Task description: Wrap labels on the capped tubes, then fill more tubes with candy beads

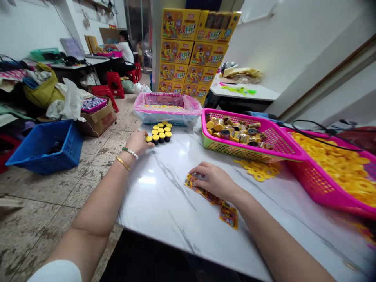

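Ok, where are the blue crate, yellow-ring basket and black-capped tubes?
Blue crate (44, 147): head view, side wall.
Yellow-ring basket (313, 182): head view, pink mesh wall.
Black-capped tubes (161, 138): head view, one cap.

Stacked yellow printed cartons (190, 51) stood behind, a blue plastic crate (44, 147) and a cardboard box (98, 119) sat on the tiled floor (29, 231), red plastic stools (114, 84) stood further back, and a co-worker (125, 51) in a white top sat at a far table (79, 62).
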`<state>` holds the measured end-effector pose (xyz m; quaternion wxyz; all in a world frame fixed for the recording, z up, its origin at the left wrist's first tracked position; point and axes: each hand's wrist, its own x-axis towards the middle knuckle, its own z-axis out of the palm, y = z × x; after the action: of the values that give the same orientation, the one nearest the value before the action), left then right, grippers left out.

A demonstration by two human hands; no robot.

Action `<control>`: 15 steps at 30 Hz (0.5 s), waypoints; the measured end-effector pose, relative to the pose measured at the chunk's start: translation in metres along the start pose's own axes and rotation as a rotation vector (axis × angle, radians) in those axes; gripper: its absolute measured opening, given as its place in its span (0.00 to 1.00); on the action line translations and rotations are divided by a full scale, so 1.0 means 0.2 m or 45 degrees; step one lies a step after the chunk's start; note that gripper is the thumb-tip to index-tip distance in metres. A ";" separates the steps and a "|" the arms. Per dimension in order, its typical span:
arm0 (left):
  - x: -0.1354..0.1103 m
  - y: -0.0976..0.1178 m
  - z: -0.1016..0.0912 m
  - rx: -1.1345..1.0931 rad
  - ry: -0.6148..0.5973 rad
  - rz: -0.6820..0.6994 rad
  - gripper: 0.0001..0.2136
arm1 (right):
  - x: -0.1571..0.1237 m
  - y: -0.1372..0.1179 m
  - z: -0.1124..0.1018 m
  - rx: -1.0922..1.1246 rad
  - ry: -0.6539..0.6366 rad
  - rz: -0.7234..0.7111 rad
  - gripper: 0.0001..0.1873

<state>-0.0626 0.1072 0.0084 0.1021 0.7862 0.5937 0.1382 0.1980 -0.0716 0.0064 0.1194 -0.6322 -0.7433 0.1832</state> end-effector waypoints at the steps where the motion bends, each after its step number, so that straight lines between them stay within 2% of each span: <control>1: 0.00 -0.01 0.00 0.016 -0.002 0.003 0.19 | 0.01 0.00 0.01 0.019 -0.003 -0.017 0.10; 4: -0.01 0.00 -0.05 0.038 0.005 -0.005 0.15 | 0.01 0.00 0.03 0.079 -0.008 -0.080 0.04; 6: -0.04 0.03 -0.10 0.039 0.000 0.002 0.13 | 0.01 -0.01 0.03 0.094 0.013 -0.117 0.05; 9: -0.11 0.13 -0.13 -0.110 -0.017 0.147 0.12 | -0.01 -0.02 0.02 0.231 0.100 -0.083 0.05; 12: -0.19 0.26 -0.04 -0.329 -0.025 0.379 0.12 | 0.00 -0.02 0.03 0.602 0.238 0.027 0.02; 15: -0.24 0.36 0.11 -0.432 -0.120 0.517 0.10 | 0.02 -0.01 0.04 1.005 0.283 0.134 0.10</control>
<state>-0.0029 0.0421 0.0056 0.2301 0.8664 0.3867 0.2164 0.1918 -0.0700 -0.0007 0.4227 -0.5911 -0.5650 0.3908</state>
